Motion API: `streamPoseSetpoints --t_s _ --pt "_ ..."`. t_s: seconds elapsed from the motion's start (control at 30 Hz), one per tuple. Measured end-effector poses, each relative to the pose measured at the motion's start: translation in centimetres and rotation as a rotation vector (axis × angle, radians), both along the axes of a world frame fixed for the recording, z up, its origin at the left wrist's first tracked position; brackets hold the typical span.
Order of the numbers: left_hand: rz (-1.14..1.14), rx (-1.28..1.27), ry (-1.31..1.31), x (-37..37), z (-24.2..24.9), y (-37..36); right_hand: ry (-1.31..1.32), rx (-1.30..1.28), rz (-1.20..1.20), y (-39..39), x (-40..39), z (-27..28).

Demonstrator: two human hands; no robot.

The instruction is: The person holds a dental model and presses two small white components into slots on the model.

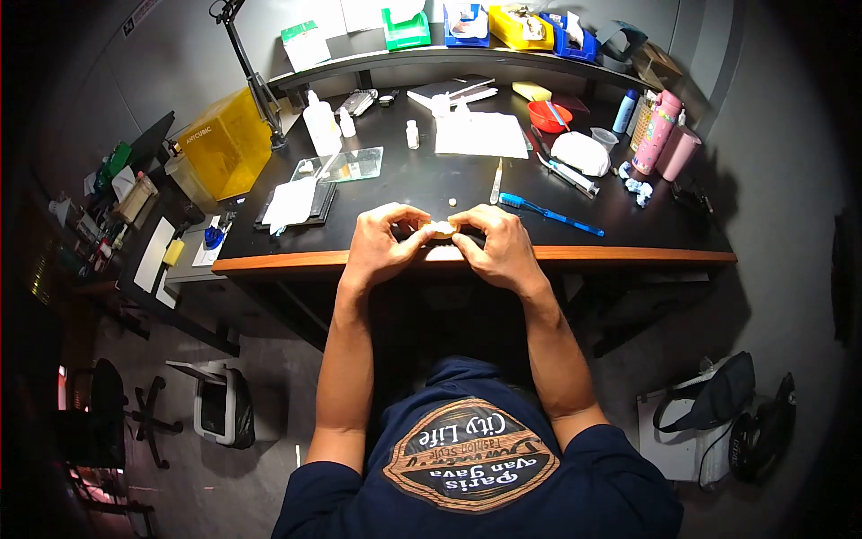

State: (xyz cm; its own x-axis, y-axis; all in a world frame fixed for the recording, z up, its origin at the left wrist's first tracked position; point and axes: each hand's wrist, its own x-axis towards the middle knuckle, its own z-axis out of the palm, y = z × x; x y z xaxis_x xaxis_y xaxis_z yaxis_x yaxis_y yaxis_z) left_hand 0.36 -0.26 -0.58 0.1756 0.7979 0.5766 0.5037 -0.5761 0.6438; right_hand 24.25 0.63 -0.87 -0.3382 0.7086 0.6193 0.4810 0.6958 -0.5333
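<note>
Between my two hands, at the front edge of the black desk, is a small pale yellowish piece (442, 230); its kind is too small to make out. My left hand (386, 241) pinches its left side with thumb and fingers. On the other side my right hand (494, 244) grips it the same way, and the fingertips hide part of it. A tiny whitish bit (452, 202) lies on the desk just beyond. Close to my right hand are a blue toothbrush (549, 214) and a slim metal tool (496, 181), perhaps tweezers.
Left on the desk are a glass plate (352, 165), white paper (292, 205) and a white bottle (321, 126). A red bowl (544, 118), a white cloth-like heap (581, 154) and a pink bottle (660, 130) stand right. Coloured bins (521, 30) line the shelf. A lamp arm (247, 67) rises back left.
</note>
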Motion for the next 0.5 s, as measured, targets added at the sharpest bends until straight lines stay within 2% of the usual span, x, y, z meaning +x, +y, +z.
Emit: streamPoseSetpoints --t_s 0.5 --pt "-0.006 -0.005 -0.016 0.07 -0.09 0.01 -0.013 0.0 -0.002 -0.04 0.03 0.07"
